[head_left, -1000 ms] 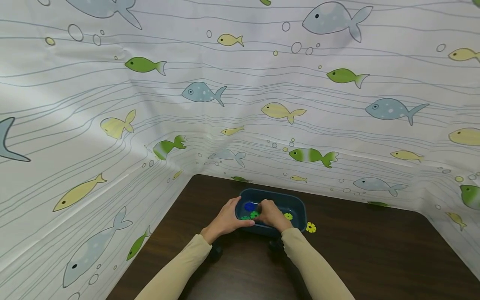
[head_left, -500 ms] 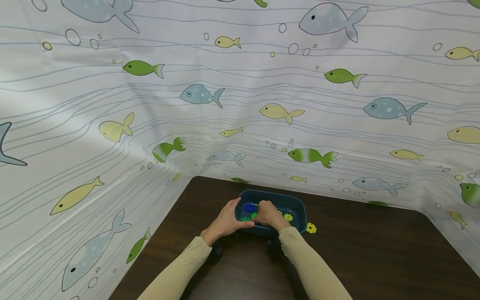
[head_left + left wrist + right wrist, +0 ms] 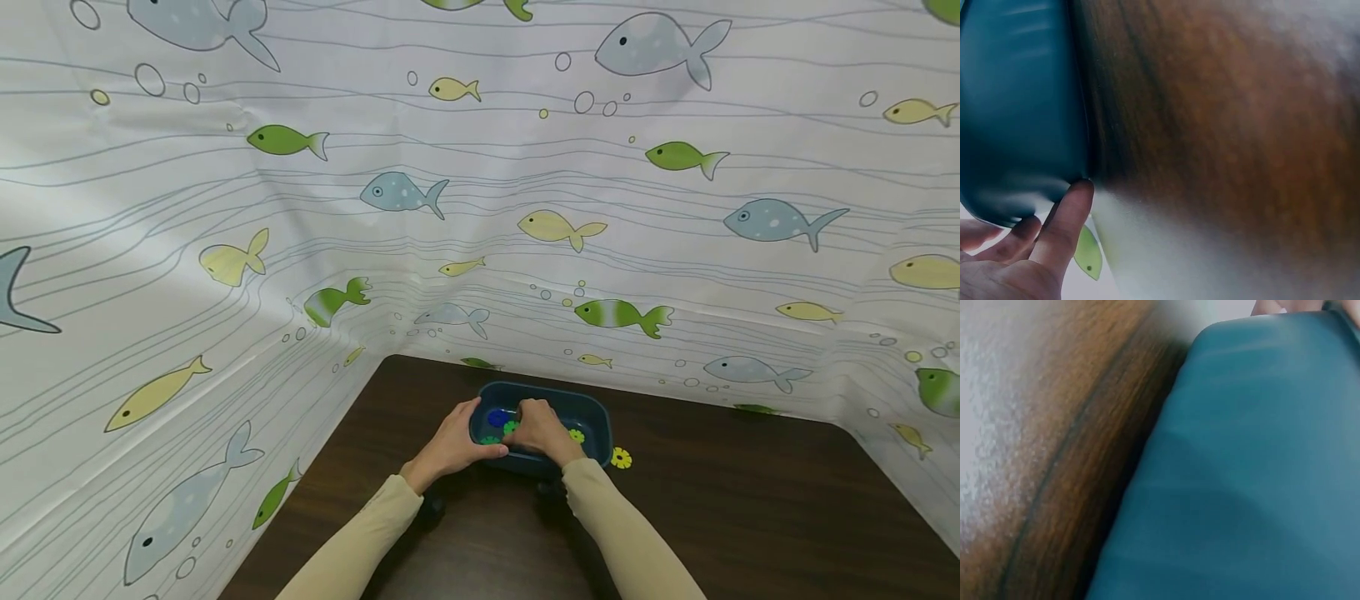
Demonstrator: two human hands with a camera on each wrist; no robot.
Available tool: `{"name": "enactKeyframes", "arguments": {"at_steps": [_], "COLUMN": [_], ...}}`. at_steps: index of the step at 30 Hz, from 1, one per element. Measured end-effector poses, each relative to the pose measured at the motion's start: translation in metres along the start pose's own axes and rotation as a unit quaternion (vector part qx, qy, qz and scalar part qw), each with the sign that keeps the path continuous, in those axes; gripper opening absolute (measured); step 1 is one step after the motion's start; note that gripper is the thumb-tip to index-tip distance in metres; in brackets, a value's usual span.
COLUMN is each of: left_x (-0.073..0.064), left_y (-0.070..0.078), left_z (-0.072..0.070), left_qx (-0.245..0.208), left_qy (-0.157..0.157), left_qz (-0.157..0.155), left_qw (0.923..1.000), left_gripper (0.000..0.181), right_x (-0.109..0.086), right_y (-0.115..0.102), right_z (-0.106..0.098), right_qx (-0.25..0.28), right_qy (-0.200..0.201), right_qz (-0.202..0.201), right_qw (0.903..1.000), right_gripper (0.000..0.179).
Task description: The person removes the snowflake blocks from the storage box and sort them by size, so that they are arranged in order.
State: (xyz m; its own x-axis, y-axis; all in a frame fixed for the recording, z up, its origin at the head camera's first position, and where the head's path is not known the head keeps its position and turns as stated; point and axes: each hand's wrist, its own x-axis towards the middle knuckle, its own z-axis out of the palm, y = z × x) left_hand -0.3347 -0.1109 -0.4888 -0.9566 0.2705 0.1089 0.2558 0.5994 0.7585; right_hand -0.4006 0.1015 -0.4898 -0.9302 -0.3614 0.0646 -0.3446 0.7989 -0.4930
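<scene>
A dark blue-green plastic basin (image 3: 592, 408) lies on the table with several small flower-shaped discs in it. My left hand (image 3: 450, 442) grips its left end, thumb along the front rim; in the left wrist view the fingers (image 3: 1063, 231) press against the outer wall. Bent over the front rim, my right hand (image 3: 543, 429) reaches inside with curled fingers. A green disc (image 3: 511, 427) shows right by its fingertips, and I cannot tell if they pinch it. Left of them lie a blue disc (image 3: 498, 417) and another green disc (image 3: 490, 441); to the right is a yellow-green disc (image 3: 576, 436).
Outside the basin's right front corner, a yellow flower-shaped disc (image 3: 621, 457) rests on the dark wooden table (image 3: 735, 500). A white sheet printed with fish (image 3: 480, 167) rises behind the table and along its left and right sides.
The right hand shifts only slightly inside the basin, and the green disc by its fingertips shows a little differently. The left hand stays on the basin. The head view tilts slightly.
</scene>
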Motion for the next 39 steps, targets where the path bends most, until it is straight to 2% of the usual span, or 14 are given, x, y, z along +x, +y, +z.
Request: {"name": "enactKeyframes", "arguments": {"at_steps": [4,6,9,13,20,32,39], "left_x": [-0.001,-0.001,0.000,0.001,0.000,-0.002,-0.001], "left_y": [0.000,-0.001,-0.003,-0.002,0.001,0.001,0.002], "left_z": [0.000,0.000,0.001,0.003,0.004,0.004,0.005], "left_qx": [-0.002,-0.003,0.001,0.005,0.004,-0.002,-0.002], "left_qy": [0.001,0.001,0.004,0.007,0.009,0.014,0.019], "left_qz": [-0.001,-0.002,-0.001,-0.003,-0.008,-0.009,-0.010], "left_qw": [1.0000,1.0000,1.0000,1.0000,0.9999,0.9999,0.9998], "left_gripper": [0.110,0.110,0.110,0.110,0.111,0.112,0.112], "right_x": [-0.003,-0.013,-0.020,-0.028,-0.045,-0.065,-0.081], "right_y": [0.002,-0.012,-0.020,-0.020,-0.011,0.005,0.024], "right_z": [-0.002,-0.013,-0.017,-0.021,-0.029,-0.047,-0.059], "right_qx": [0.008,0.028,0.039,0.027,0.050,0.042,0.041], "right_qy": [0.030,0.043,0.063,0.083,0.113,0.154,0.171], "right_qz": [-0.025,-0.023,-0.022,-0.022,-0.022,-0.016,-0.015], "right_qw": [0.9992,0.9984,0.9970,0.9959,0.9921,0.9871,0.9842], "right_gripper": [0.053,0.048,0.045,0.044,0.041,0.041,0.040]}}
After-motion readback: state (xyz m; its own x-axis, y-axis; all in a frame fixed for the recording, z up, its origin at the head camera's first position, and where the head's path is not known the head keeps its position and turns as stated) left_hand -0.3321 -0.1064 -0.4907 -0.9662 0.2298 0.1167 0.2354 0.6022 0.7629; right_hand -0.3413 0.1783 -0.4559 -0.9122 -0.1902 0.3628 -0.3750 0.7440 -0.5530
